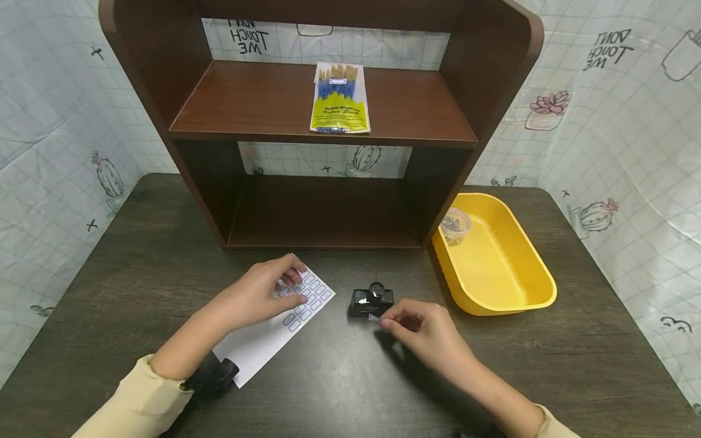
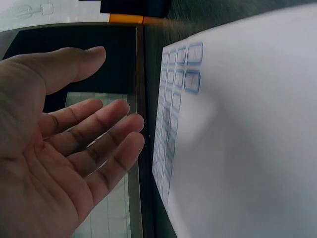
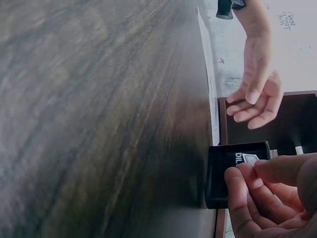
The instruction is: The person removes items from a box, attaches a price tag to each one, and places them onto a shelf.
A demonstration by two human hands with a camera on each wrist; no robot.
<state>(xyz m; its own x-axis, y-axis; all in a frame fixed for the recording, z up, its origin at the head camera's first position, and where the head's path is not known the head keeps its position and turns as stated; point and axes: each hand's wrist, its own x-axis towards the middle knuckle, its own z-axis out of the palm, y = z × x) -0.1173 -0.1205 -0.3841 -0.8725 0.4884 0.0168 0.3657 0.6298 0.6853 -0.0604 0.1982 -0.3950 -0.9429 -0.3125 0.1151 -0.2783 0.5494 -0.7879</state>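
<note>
My right hand [image 1: 424, 334] pinches a small label sticker [image 1: 374, 318] with a printed border between thumb and fingertips. The label is close in front of a small glossy black box-shaped item [image 1: 364, 302] with a round dark knob on top. Pale lettering shows on its face in the right wrist view, partly covered by the label and fingers [image 3: 237, 186]. Over the white label sheet [image 1: 257, 359] hangs my left hand [image 1: 268, 289], fingers loosely bent and holding nothing. Several blue-edged labels [image 2: 194, 82] fill one end of that sheet.
A dark brown shelf unit [image 1: 323, 238] stands at the back, with a pack of artist brushes [image 1: 341, 100] on its middle shelf. To the right, a yellow tray [image 1: 501, 261] has a small clear tub [image 1: 456, 224] of shiny pieces in its far left corner.
</note>
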